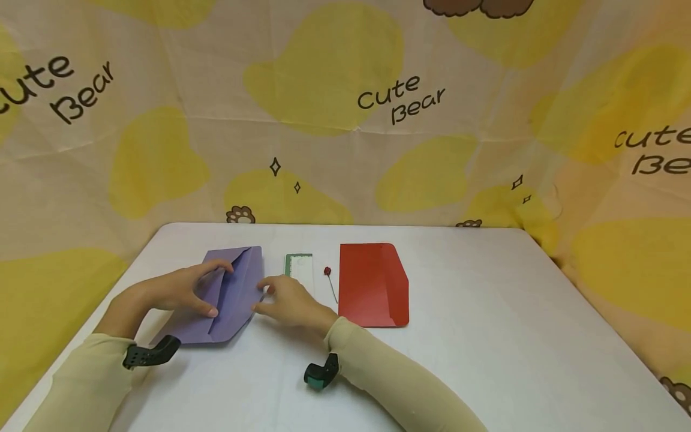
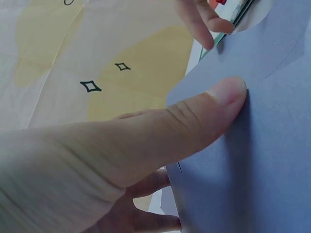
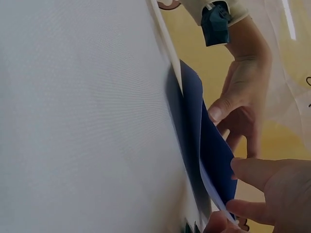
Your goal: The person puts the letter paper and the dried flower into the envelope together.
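The purple envelope [image 1: 240, 306] lies at the left of the table, its folded panels partly raised. My left hand [image 1: 186, 291] grips it from the left, thumb on the paper; in the left wrist view the other fingers pass behind the paper's edge. My right hand [image 1: 297, 303] holds its right edge between thumb and fingers. The right wrist view shows the blue-looking raised flap [image 3: 218, 160] with my right fingertips at its edge; the exact contact is partly hidden. A green-bordered white card [image 1: 300, 268] lies just beyond my right hand.
A small red flower on a thin stem [image 1: 327, 272] lies right of the card. Beside it is a red envelope [image 1: 367, 285]. The white table [image 1: 486, 360] ends at a printed cloth backdrop [image 1: 335, 150].
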`<state>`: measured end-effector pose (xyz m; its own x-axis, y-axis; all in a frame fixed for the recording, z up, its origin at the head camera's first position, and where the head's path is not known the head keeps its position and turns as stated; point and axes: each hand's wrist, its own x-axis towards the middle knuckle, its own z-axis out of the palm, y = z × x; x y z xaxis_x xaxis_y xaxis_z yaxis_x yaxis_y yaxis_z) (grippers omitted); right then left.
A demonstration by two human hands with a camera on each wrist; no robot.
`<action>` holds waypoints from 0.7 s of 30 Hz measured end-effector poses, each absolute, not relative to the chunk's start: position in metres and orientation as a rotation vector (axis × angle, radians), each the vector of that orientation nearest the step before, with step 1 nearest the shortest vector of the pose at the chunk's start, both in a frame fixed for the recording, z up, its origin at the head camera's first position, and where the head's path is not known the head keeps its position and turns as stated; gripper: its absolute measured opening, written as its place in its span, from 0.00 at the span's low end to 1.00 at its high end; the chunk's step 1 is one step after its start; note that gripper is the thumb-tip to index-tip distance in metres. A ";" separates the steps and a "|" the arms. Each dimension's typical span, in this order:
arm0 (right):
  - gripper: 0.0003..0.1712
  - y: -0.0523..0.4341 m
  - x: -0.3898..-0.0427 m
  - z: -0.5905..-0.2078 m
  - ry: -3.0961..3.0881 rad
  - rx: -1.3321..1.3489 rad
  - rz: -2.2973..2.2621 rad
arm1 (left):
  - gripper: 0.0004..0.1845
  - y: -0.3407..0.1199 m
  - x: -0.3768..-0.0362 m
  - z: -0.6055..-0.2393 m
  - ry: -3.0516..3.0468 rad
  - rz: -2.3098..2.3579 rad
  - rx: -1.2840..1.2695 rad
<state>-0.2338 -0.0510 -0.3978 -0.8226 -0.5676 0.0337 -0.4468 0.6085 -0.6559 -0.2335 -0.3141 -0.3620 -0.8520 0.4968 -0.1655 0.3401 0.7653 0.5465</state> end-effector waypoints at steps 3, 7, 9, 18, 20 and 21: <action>0.26 -0.049 -0.235 -0.396 2.641 -0.821 -1.038 | 0.44 -0.314 -0.233 -0.362 2.656 0.739 0.639; 0.25 -0.046 -0.236 -0.392 2.630 -0.820 -1.066 | 0.45 -0.313 -0.233 -0.361 2.654 0.730 0.628; 0.24 -0.045 -0.236 -0.389 2.625 -0.824 -1.083 | 0.45 -0.313 -0.233 -0.361 2.656 0.720 0.625; 0.24 -0.040 -0.239 -0.384 2.607 -0.783 -1.135 | 0.45 -0.312 -0.233 -0.360 2.657 0.700 0.610; 0.25 -0.037 -0.240 -0.383 2.611 -0.770 -1.130 | 0.45 -0.312 -0.233 -0.360 2.660 0.697 0.613; 0.25 -0.036 -0.241 -0.383 2.608 -0.764 -1.134 | 0.45 -0.312 -0.234 -0.360 2.661 0.699 0.614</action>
<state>-0.2413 -0.0359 -0.3826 -0.8474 -0.5304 0.0249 -0.3799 0.5729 -0.7262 -0.2336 -0.3115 -0.3603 -0.8560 0.4792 -0.1942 0.3220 0.7879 0.5248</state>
